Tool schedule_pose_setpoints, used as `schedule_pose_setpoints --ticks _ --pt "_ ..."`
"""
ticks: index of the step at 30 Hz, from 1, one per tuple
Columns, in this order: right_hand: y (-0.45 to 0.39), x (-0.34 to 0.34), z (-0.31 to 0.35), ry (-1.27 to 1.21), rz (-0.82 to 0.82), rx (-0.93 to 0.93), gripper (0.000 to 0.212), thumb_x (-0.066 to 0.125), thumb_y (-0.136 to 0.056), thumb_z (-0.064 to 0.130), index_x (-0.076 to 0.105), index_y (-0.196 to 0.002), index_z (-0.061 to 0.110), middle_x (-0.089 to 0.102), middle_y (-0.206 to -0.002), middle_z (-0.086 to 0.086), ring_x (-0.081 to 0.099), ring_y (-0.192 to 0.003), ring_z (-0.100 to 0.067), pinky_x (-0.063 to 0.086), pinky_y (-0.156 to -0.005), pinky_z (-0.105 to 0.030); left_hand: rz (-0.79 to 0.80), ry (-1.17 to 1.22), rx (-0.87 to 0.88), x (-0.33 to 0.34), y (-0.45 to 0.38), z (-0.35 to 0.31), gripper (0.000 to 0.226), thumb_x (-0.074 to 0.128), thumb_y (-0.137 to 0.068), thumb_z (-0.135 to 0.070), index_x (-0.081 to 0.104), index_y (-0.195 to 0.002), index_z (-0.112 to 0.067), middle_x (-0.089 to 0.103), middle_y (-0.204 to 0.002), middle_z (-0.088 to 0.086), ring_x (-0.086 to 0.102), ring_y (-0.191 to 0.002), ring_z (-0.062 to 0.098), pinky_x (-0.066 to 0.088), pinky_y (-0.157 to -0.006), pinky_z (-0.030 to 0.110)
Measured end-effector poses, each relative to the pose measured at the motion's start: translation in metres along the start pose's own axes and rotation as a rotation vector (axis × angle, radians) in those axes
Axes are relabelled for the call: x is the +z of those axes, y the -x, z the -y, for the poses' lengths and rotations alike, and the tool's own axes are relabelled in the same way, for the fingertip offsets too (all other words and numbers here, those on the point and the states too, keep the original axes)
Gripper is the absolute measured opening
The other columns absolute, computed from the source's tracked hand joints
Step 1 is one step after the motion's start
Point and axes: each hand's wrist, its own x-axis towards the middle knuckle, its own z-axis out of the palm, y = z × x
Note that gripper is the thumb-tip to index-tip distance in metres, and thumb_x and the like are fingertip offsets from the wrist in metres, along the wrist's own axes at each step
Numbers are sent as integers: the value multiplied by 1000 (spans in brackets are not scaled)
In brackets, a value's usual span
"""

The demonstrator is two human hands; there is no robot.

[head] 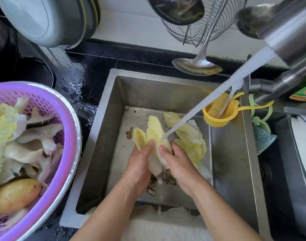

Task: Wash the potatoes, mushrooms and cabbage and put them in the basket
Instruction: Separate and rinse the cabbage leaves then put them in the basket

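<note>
Over the steel sink (232, 164), my left hand (140, 164) and my right hand (178, 164) both grip a pale yellow cabbage leaf (154, 131) under the running water stream (218, 94). More cabbage leaves (190, 136) lie on the sink floor to the right of it. At the left stands a purple basket (68, 136) inside a metal bowl, holding cabbage leaves (2, 126), oyster mushrooms (37, 136) and a potato (16, 193).
The steel faucet (291, 37) reaches in from the upper right. A yellow strainer cup (218, 117) hangs at the sink's right wall. A ladle (197, 66) and wire skimmer (204, 20) hang behind. Dark scraps (152, 183) lie near the drain. The black counter (79, 80) is wet.
</note>
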Motion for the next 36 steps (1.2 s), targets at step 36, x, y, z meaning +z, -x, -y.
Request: schedule_pose_setpoints --ticks 36 --pt "-8 -14 5 -1058 -897 203 15 37 -109 2 46 -119 8 45 -85 -10 48 -70 -20 58 -92 -57 -519 298 164 -17 -17 -6 30 66 -102 -14 59 -129 -24 71 -129 9 69 -119 29 50 -109 58"
